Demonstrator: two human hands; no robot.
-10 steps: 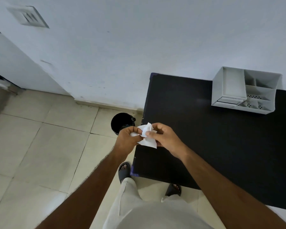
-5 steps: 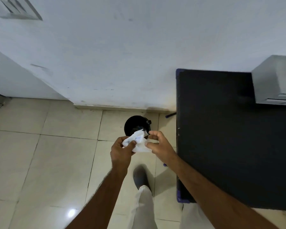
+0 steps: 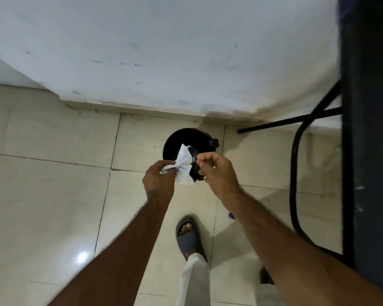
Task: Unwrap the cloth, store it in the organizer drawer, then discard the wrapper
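The crumpled wrapper (image 3: 184, 167) is pinched in the left hand (image 3: 158, 180) grip right over the black bin (image 3: 187, 138); right hand (image 3: 217, 172) loosely curled, nothing held.

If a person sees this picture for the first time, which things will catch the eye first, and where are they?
First, the crumpled white wrapper at the centre, pinched in the left hand, with the right hand beside it, fingers curled. Directly beyond them, the round black bin stands on the pale tiled floor near the white wall. The dark table fills the right edge.
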